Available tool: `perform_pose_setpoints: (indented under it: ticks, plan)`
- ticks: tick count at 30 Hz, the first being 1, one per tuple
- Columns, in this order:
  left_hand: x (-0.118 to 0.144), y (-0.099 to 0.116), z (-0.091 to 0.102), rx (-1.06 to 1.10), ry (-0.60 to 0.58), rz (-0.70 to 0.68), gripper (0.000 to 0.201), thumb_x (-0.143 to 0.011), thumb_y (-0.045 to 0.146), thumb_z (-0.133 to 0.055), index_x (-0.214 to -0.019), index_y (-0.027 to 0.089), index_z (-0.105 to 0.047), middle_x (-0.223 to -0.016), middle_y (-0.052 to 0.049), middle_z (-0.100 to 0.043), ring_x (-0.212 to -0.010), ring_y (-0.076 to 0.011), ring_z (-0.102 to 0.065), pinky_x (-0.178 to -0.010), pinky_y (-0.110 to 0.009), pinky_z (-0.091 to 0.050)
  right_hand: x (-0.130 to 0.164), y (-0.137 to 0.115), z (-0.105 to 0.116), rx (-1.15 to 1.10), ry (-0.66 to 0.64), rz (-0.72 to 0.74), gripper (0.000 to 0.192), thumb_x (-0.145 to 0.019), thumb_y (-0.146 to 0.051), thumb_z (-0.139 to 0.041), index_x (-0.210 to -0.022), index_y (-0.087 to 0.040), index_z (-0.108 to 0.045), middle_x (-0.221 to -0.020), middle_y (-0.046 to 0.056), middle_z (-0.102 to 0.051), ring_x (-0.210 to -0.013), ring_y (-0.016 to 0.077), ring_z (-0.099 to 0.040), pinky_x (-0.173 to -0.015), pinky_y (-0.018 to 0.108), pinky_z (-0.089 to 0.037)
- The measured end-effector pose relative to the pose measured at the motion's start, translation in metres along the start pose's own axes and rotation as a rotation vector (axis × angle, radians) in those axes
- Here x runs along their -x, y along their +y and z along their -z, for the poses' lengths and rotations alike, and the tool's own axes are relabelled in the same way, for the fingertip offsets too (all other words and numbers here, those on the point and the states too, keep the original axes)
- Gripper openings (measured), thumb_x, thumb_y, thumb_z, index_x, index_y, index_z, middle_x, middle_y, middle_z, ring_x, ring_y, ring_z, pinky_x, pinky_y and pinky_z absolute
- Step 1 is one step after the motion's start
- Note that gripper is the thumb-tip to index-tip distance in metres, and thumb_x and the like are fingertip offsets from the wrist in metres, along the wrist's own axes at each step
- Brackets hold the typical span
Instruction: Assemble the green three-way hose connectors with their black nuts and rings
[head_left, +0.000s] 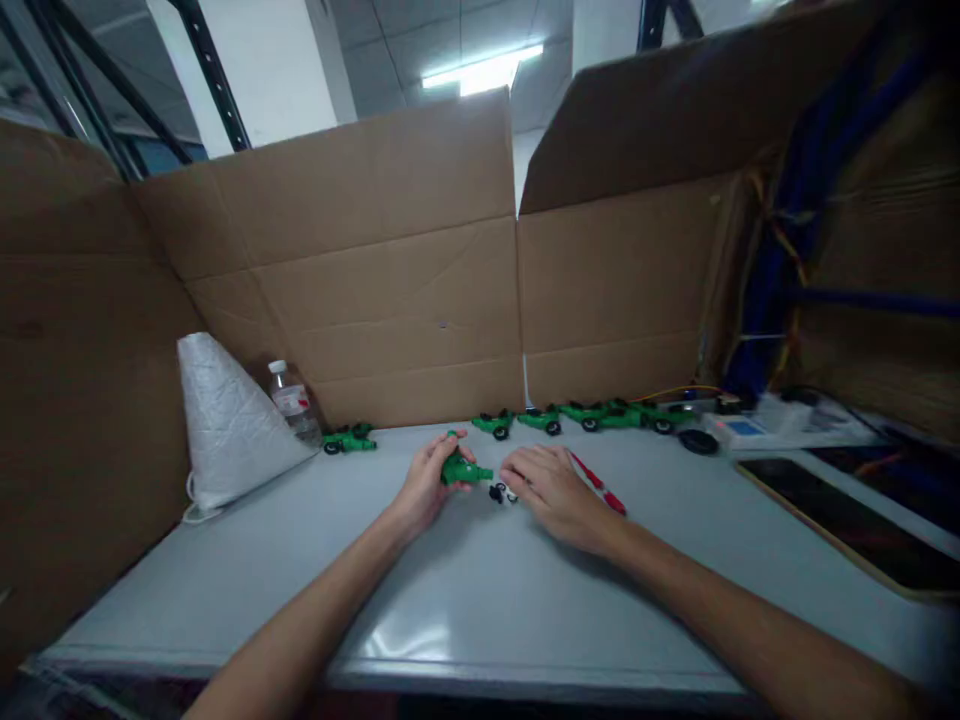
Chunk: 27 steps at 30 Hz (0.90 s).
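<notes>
Partly covered, cropped or too small to make out.
The left hand (429,482) covers part of the green toy body (459,469); beside it, the small black parts (496,493) are too tiny to identify, and whether the right hand (551,492) pinches one cannot be told. The silvery bag (229,425) hides the bottle's (292,402) lower side, its label print illegible. The right edge crops the dark-screened device (847,520); the blue post (784,240) blurs.

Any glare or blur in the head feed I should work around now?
Head view: the ceiling light is blown out; glare whitens the tabletop near its front edge; the small black parts by the right hand are too soft to make out in detail; the blue post at the right looks dim and blurred.
</notes>
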<state>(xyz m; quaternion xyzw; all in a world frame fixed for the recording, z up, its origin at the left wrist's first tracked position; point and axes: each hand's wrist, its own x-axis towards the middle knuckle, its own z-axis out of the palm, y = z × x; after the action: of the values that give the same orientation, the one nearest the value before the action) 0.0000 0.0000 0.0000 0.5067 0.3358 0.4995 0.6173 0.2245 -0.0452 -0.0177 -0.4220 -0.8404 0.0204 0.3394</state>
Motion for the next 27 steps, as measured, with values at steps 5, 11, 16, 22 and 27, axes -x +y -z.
perform_pose_setpoints:
  ticks: [5, 11, 16, 22, 27]
  plan:
    - [0.003, -0.002, -0.005, 0.005, -0.077, -0.009, 0.057, -0.086, 0.048, -0.080, -0.127, 0.012, -0.061, -0.094, -0.007, -0.069, -0.079, -0.0181, -0.069, -0.062, -0.027, -0.061, -0.003, -0.002, -0.005, -0.018, -0.014, -0.035, 0.030, -0.112, -0.040, -0.044, -0.095, -0.021, -0.061, -0.096, 0.003, -0.073, -0.094, 0.0219, -0.064, -0.088, 0.037, -0.031]
    - [0.003, -0.007, -0.005, -0.019, -0.151, -0.041, 0.058, -0.089, 0.050, -0.077, -0.129, 0.013, -0.058, -0.093, -0.005, -0.067, -0.078, -0.0179, -0.068, -0.063, -0.027, -0.058, -0.003, 0.001, -0.009, 0.002, -0.017, -0.055, 0.029, -0.111, -0.040, -0.046, -0.096, -0.022, -0.062, -0.093, 0.003, -0.073, -0.091, 0.0230, -0.064, -0.088, 0.038, -0.033]
    - [0.003, -0.011, -0.006, -0.015, -0.188, -0.030, 0.055, -0.090, 0.050, -0.076, -0.129, 0.015, -0.058, -0.099, -0.007, -0.069, -0.084, -0.0199, -0.071, -0.068, -0.029, -0.058, -0.004, 0.002, -0.010, 0.001, -0.024, -0.030, 0.031, -0.114, -0.036, -0.039, -0.096, -0.022, -0.060, -0.093, 0.004, -0.072, -0.092, 0.0229, -0.064, -0.089, 0.038, -0.034]
    - [0.006, -0.005, -0.011, 0.015, -0.137, -0.007, 0.056, -0.090, 0.047, -0.077, -0.131, 0.015, -0.059, -0.105, -0.010, -0.072, -0.094, -0.0233, -0.073, -0.078, -0.034, -0.061, -0.005, 0.008, -0.010, -0.067, 0.066, -0.086, 0.023, -0.112, -0.031, -0.042, -0.100, -0.023, -0.059, -0.099, 0.003, -0.073, -0.095, 0.0233, -0.065, -0.087, 0.038, -0.035]
    - [0.004, -0.004, -0.008, 0.021, -0.069, -0.010, 0.056, -0.089, 0.046, -0.078, -0.131, 0.013, -0.062, -0.092, -0.006, -0.069, -0.081, -0.0189, -0.071, -0.070, -0.031, -0.062, -0.005, 0.011, -0.010, -0.183, 0.131, -0.088, 0.012, -0.109, -0.028, -0.048, -0.112, -0.024, -0.059, -0.107, 0.005, -0.072, -0.101, 0.0243, -0.066, -0.089, 0.038, -0.038]
